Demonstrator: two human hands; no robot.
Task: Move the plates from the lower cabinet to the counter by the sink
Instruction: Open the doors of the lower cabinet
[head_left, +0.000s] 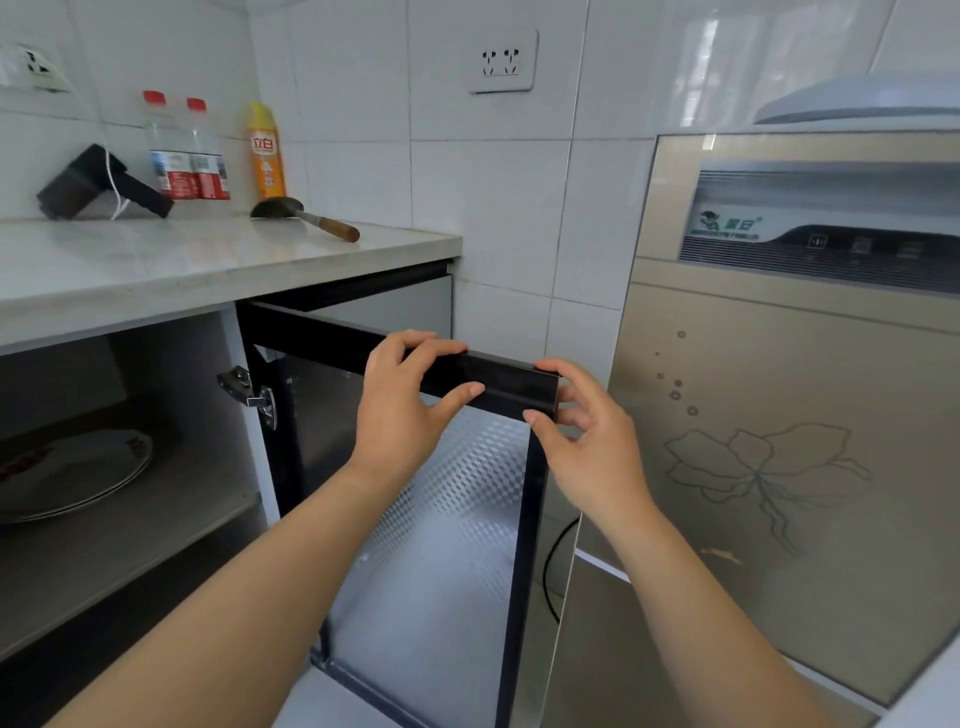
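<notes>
A stack of white plates (78, 475) lies on the shelf inside the lower cabinet (171, 525) at the left. The cabinet door (441, 519), black-framed with a patterned glass panel, stands swung open toward me. My left hand (402, 405) grips the door's top rail, fingers over the top and thumb on the near face. My right hand (582, 431) holds the rail's outer corner between thumb and fingers. The pale counter (156, 265) runs above the cabinet.
On the counter stand two clear bottles with red caps (184, 150), a yellow detergent bottle (266, 150), a black device with a white cord (98, 184) and a wooden-handled ladle (306, 218). A gold water dispenser (779, 389) stands close on the right. A black cable (553, 566) hangs behind the door.
</notes>
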